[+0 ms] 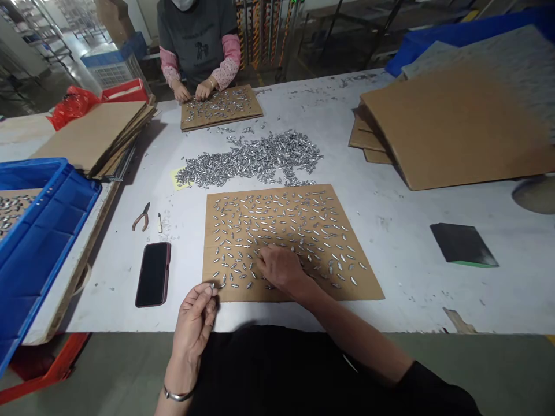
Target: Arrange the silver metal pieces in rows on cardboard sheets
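Note:
A cardboard sheet [364,286] lies in front of me, covered with many small, shiny, leaf-shaped metal pieces [288,219] spaced apart in rough rows. At its near left corner, my left hand [197,312] pinches one small metal piece [212,286] between thumb and forefinger. My right hand [281,267] is over the middle of the sheet, fingers curled and pressed together at the pieces. What its fingertips hold, if anything, is hidden. Beyond the sheet spreads a heap of the same metal pieces [260,156].
Left of the sheet lie pliers [141,218], a small blade tool [159,223] and a phone [153,274]. A blue crate [47,219] and stacked cardboard [95,133] stand farther left. More cardboard [459,127] and a black pad [463,244] are right. Across the table, a co-worker [199,46] handles another covered sheet.

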A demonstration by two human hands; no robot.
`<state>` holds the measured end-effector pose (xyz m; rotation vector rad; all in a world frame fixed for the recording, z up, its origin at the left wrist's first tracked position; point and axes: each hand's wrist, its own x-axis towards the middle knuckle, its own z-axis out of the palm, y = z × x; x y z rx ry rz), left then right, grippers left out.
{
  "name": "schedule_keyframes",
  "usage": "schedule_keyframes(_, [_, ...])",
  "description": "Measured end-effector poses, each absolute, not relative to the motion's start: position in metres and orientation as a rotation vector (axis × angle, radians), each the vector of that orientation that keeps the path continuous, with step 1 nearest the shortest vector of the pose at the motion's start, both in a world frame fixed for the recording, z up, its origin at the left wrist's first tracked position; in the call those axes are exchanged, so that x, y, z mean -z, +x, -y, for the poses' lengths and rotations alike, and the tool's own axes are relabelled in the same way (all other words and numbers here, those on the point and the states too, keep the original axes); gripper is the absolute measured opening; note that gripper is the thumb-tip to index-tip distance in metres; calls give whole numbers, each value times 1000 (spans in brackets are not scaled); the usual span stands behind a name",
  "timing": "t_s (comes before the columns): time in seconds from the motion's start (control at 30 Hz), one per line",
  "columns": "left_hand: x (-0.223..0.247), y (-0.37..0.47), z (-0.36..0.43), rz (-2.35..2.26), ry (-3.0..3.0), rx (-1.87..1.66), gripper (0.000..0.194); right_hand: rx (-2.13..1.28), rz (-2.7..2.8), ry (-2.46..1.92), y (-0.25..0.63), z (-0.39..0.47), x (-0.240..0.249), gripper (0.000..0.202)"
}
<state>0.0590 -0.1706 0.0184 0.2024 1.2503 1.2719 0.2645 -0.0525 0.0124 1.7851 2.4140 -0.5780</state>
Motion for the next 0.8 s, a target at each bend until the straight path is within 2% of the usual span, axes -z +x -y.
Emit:
schedule_keyframes(0.13, [-24, 62, 176, -1334, 294, -1247, 34, 773, -2652, 1789, 271, 68, -22, 24])
schedule_keyframes(0.23, [-25, 70, 181, -1331, 346, -1200, 33, 1324, -2884, 1443, 265, 91, -28, 16])
schedule_keyframes(0.3, [-25, 77, 185, -1306, 385, -1156, 32, 1692, -2851, 1264, 257, 107, -29, 11])
schedule_keyframes(0.4, [-22, 85, 189, -1305, 417, -1129, 32, 1890, -2764, 1339, 248, 120, -26, 10])
schedule_keyframes(0.53, [-18, 79, 189, -1299, 392, -1138, 33, 1784, -2777, 1363, 246, 109, -23, 13])
schedule_keyframes(0.67, [-19, 56, 179, -1315, 260, -1349, 33, 1218, -2873, 1414, 238, 78, -19, 16])
schedule_keyframes(0.8, [-23, 34, 169, -1245, -53, -1522, 23, 697, -2887, 1173, 218, 55, -14, 21])
